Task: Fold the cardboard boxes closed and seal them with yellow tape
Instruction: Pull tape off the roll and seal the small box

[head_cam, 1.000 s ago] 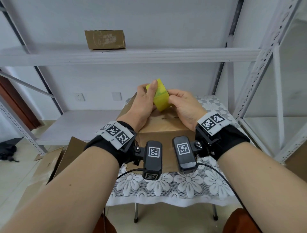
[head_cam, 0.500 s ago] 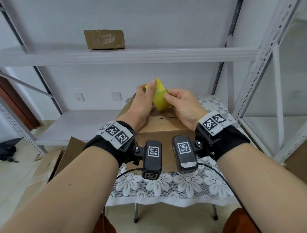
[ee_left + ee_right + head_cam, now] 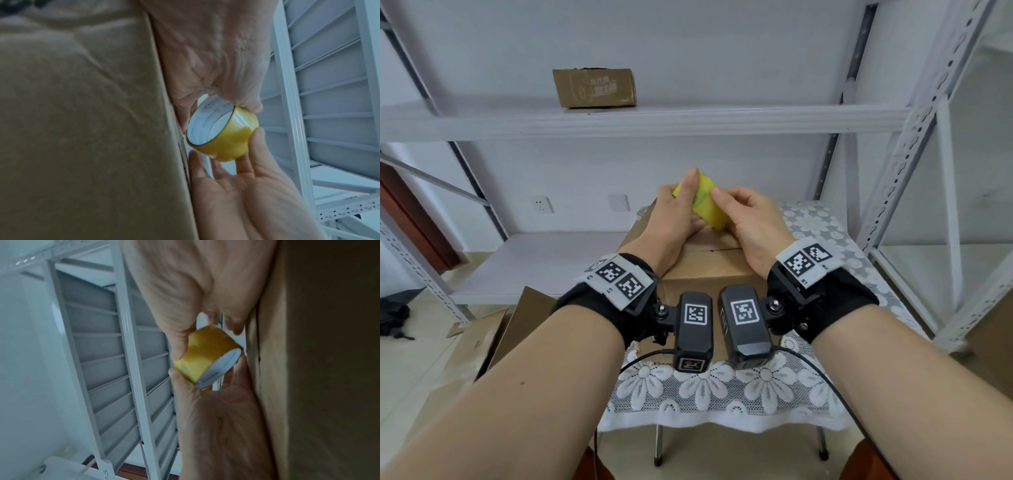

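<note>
We hold the tape roll (image 3: 707,202) just above the far end of the box (image 3: 702,267), which sits on the tabletop (image 3: 808,219) with its flaps folded shut and the seam bare. Left hand (image 3: 674,219) grips the roll, thumb up along its side; right hand (image 3: 748,219) pinches at the roll's face, thumb tip on the yellow band. We judge this the hunt for the loose tape end. Next move calls for a nail under that edge, then peeling a strip free toward the seam. Another box (image 3: 595,87) sits on the shelf (image 3: 756,118).
</note>
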`<state>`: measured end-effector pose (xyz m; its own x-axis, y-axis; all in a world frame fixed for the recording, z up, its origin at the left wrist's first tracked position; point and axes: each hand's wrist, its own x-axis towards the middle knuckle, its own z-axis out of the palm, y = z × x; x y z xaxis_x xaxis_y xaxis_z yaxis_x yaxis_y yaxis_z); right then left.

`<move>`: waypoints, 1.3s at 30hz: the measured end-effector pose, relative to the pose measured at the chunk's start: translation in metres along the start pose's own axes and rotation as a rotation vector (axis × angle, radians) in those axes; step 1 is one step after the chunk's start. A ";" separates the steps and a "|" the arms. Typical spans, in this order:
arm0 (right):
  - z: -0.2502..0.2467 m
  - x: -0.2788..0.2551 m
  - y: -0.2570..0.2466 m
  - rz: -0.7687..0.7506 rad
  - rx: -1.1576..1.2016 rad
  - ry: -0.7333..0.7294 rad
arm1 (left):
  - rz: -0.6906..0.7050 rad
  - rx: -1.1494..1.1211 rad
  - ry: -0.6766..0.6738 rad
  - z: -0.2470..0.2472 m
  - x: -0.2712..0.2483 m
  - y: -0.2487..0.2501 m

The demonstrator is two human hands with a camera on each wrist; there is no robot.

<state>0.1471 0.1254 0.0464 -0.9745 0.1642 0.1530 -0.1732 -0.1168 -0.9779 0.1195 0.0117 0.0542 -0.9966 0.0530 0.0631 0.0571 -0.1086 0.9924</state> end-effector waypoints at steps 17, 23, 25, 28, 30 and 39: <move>-0.001 -0.002 -0.002 0.036 0.095 -0.053 | 0.061 -0.068 -0.075 -0.003 -0.002 0.000; -0.003 -0.006 -0.007 0.059 0.167 -0.008 | 0.084 -0.099 -0.230 -0.007 -0.006 -0.002; -0.005 -0.006 -0.009 0.079 0.235 0.017 | 0.089 -0.099 -0.303 -0.010 -0.006 -0.004; -0.007 -0.005 -0.011 0.100 0.333 0.045 | 0.087 -0.072 -0.324 -0.010 -0.009 -0.005; -0.007 -0.005 -0.012 0.100 0.326 0.039 | 0.066 -0.103 -0.290 -0.006 -0.011 -0.003; -0.005 -0.011 -0.010 0.086 0.222 -0.062 | -0.006 -0.072 -0.100 0.001 -0.008 0.000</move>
<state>0.1603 0.1301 0.0539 -0.9927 0.0851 0.0854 -0.1095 -0.3408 -0.9337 0.1277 0.0118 0.0534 -0.9858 0.1521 0.0711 0.0432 -0.1793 0.9829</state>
